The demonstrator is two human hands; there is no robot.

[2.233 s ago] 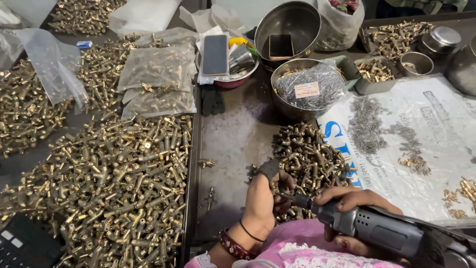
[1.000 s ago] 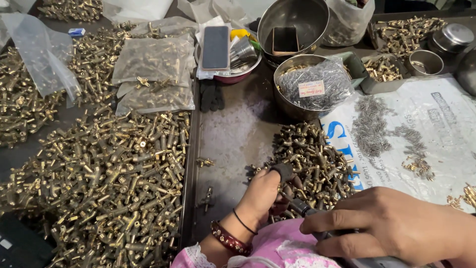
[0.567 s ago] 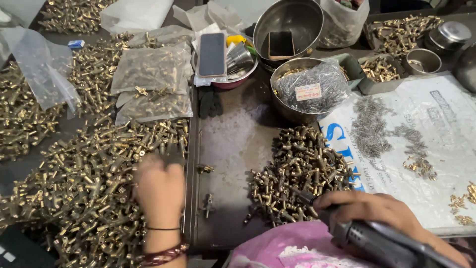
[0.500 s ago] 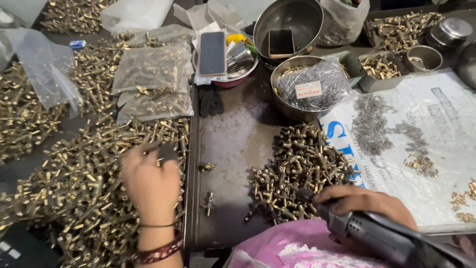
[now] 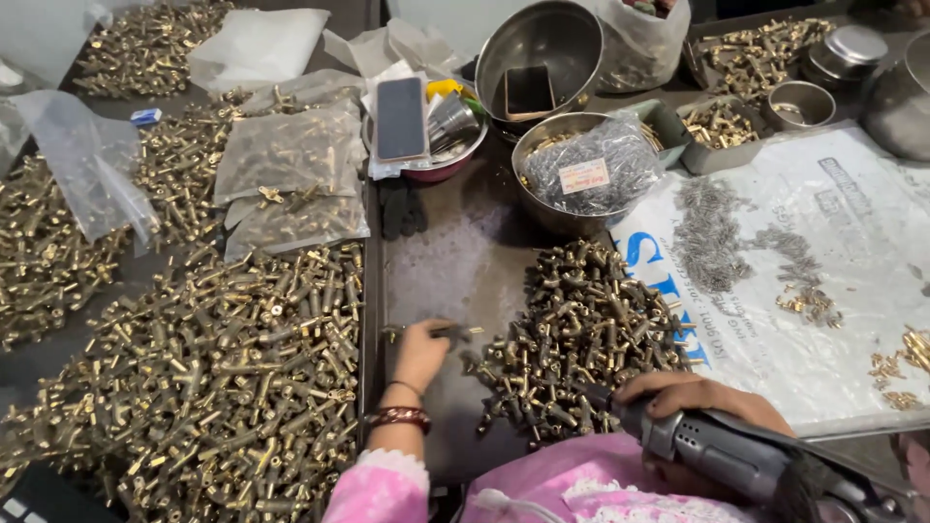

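Hiding under left hand (image 5: 422,351): small brass fitting (image 5: 455,332).

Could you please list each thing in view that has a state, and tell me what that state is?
left hand: fingertips pinching a small brass fitting on the tray
right hand: closed around the grey power tool
power tool: held, tip at the brass pile
phone: lying flat, screen dark
steel bowl: holding a bag of screws
small steel cup: open
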